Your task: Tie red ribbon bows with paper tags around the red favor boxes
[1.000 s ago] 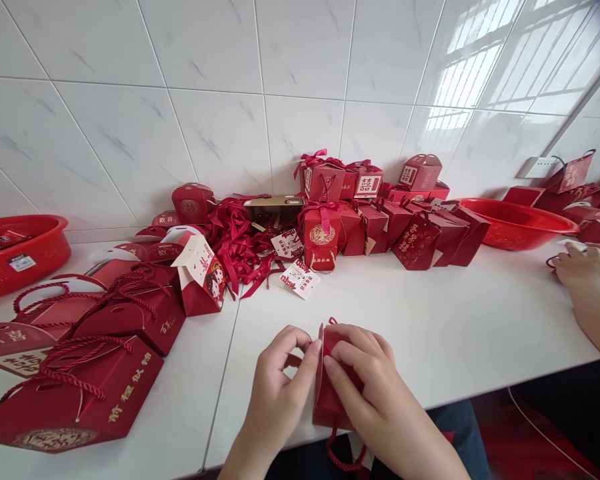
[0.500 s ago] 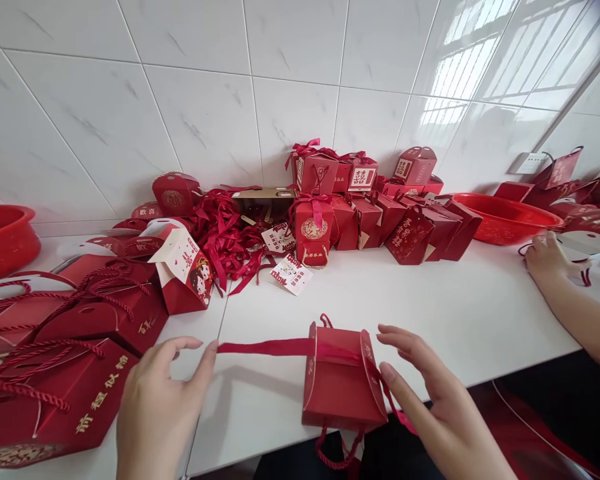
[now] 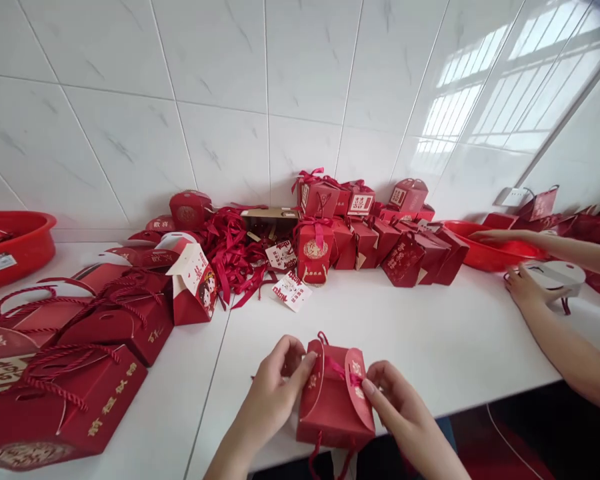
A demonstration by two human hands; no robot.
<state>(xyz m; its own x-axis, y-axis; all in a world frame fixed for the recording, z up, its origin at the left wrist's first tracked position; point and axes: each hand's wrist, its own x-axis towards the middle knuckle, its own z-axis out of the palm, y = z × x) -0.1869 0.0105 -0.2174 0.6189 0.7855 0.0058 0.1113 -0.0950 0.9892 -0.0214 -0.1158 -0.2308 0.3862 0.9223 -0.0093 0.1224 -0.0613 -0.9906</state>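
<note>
A small red gift box (image 3: 333, 400) with a rounded flap and a rope handle stands at the near edge of the white table (image 3: 430, 333). My left hand (image 3: 275, 390) is closed on its left side, thumb and fingers pinching near the top where a red ribbon crosses. My right hand (image 3: 393, 400) pinches the ribbon (image 3: 347, 373) at the flap on the box's right side.
Large red boxes with rope handles (image 3: 80, 387) lie at the left. A pile of red ribbons (image 3: 233, 250) and several small red boxes (image 3: 380, 237) line the tiled wall. Red basins sit far left (image 3: 15, 247) and right (image 3: 500, 243). Another person's hands (image 3: 523, 283) hold a white box at the right.
My left hand, stretched out left with the ribbon pulled taut, has come back to the box. Both hands now close on the box and ribbon. The other person's arms shifted left.
</note>
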